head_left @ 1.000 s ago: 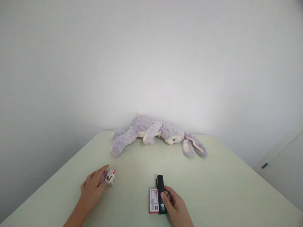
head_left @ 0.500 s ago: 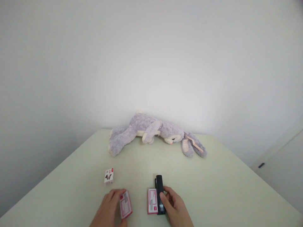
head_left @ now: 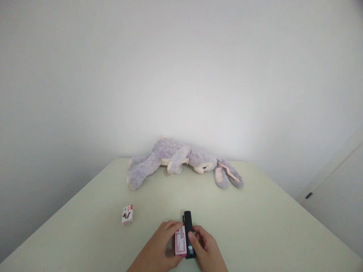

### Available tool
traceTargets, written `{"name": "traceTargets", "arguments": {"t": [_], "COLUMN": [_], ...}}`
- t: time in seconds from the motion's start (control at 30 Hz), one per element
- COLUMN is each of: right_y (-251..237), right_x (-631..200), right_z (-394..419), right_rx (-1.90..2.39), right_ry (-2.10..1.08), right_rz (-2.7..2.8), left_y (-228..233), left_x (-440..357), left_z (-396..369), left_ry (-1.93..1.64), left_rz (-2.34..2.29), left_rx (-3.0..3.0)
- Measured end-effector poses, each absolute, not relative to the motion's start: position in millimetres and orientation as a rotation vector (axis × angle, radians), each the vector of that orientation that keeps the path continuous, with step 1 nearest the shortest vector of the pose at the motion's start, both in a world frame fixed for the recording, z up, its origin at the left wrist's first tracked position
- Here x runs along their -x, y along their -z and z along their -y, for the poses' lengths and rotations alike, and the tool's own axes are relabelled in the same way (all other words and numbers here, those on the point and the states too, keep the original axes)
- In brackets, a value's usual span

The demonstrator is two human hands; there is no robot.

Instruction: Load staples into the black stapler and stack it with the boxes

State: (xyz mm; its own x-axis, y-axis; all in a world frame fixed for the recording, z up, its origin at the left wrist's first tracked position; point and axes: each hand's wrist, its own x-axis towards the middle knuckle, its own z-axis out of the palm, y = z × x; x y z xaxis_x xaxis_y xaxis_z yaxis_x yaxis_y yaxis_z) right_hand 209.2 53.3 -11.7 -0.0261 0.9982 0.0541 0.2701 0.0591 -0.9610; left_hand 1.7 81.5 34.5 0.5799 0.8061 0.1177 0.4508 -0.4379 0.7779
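Observation:
My left hand [head_left: 159,247] grips a small pink-and-white box [head_left: 180,242] right against the left side of a black stapler [head_left: 188,226] lying on the pale green table [head_left: 255,226]. My right hand [head_left: 207,251] holds the stapler's near end, thumb on top. The two hands almost touch over the box. Whether a second pink box lies under the held one is hidden. A smaller white-and-red box [head_left: 127,214] stands alone to the left, away from both hands.
A grey-lilac plush rabbit [head_left: 181,160] lies on its side along the table's far edge by the white wall. A white door or cabinet with a dark handle [head_left: 309,195] stands at the right, beyond the table.
My left hand left the small white-and-red box, picked up a pink-and-white box and carried it right to the stapler. My right hand stayed on the stapler. The view shifted slightly.

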Motion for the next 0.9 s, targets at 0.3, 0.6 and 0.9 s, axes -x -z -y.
{"name": "traceTargets", "arguments": {"t": [0.3, 0.6, 0.9], "right_y": [62.7, 64.2, 75.9], "right_x": [-219.8, -196.9, -208.4], "right_z": [-40.1, -36.3, -42.5], "right_rx": [1.403, 1.67, 1.635], "right_ry": [-0.611, -0.429, -0.43], "right_rz": [1.522, 1.832, 1.912], "left_y": [-12.0, -13.5, -8.9], "left_x": [86.3, 94.8, -17.2], "left_z": [-110.8, -152.7, -142.8], "left_ry": [-1.092, -0.88, -0.909], "left_rz": [-1.791, -1.876, -1.564], "left_rx": [-1.947, -1.621, -1.702]}}
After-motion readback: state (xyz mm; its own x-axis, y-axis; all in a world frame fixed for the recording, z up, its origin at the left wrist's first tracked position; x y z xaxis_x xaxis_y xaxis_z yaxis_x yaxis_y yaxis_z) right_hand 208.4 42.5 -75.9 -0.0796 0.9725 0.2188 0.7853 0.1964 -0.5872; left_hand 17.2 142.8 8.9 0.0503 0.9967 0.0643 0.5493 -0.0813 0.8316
